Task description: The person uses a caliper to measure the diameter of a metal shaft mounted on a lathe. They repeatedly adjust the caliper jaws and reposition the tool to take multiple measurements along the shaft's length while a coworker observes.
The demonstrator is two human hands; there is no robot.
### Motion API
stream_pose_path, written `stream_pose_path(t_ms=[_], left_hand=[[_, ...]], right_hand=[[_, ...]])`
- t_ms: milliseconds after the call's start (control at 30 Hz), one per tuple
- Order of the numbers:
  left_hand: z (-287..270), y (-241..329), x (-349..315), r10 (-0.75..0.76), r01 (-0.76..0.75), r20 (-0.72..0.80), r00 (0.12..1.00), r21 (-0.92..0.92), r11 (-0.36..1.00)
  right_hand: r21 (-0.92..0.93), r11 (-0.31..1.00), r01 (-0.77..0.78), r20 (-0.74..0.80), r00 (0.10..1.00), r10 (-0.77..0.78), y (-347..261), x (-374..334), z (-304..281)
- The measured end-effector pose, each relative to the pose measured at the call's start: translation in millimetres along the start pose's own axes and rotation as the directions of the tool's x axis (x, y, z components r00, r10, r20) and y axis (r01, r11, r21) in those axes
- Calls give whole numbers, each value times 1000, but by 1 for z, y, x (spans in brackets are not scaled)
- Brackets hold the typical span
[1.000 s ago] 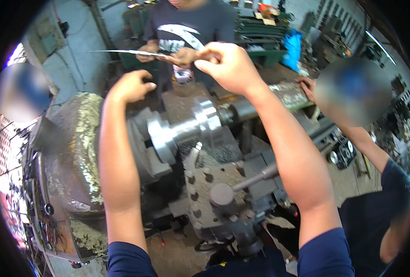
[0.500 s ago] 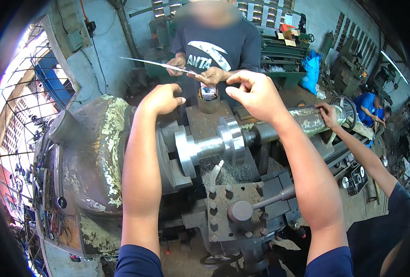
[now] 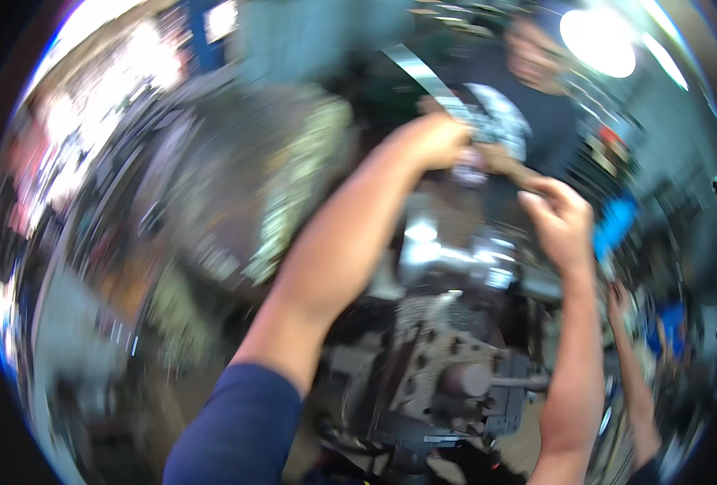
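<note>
Motion blurs the whole head view. My left hand (image 3: 435, 144) reaches forward to the near end of a long flat silver strip (image 3: 421, 74), by the hands of a person across the lathe; its fingers are smeared, so I cannot tell whether they grip it. Further right, my right hand (image 3: 564, 220) is raised with thumb and fingers apart and nothing visible between them. Below both hands lies a shiny turned metal workpiece (image 3: 449, 252) in the lathe. The square tool post (image 3: 435, 376) with its round-hubbed lever stands nearer to me.
The large, paint-worn lathe headstock (image 3: 245, 178) fills the left. Facing me stands a person in a dark shirt (image 3: 528, 105). Another person's forearm (image 3: 634, 380) reaches in at the lower right. A blue bag (image 3: 614, 222) is beyond the lathe on the right.
My view has turned and tilted. My left hand has moved forward and right to the strip in the other person's hands. My right hand has shifted back, away from those hands.
</note>
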State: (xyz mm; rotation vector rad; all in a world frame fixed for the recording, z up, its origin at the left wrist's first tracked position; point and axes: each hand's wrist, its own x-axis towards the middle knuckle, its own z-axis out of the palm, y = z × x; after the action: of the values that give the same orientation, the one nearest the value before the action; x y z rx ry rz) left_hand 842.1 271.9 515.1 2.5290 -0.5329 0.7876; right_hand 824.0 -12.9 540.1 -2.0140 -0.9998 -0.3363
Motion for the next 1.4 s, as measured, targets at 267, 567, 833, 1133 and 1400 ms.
stream_pose_path(t_ms=[267, 567, 833, 1133, 1400], left_hand=[[-53, 144, -113, -234, 81, -771, 592, -232, 969], [-143, 199, -455, -338, 711, -877, -343, -477, 517], [-139, 161, -498, -513, 789, -850, -117, -394, 472], [-190, 186, -470, -262, 887, -965, 11, -111, 448], [-148, 178, -268, -174, 407, -809, 562, 88, 909]], right_hand=[[-117, 993, -34, 60, 997, 41, 55, 17, -8], [105, 987, -118, 46, 992, 114, 111, 24, -25], [0, 996, -85, -166, 983, 84, 134, 27, -42], [-273, 924, 267, -32, 958, -286, 92, 15, -39], [-17, 996, -89, -133, 987, 86, 59, 4, -26]])
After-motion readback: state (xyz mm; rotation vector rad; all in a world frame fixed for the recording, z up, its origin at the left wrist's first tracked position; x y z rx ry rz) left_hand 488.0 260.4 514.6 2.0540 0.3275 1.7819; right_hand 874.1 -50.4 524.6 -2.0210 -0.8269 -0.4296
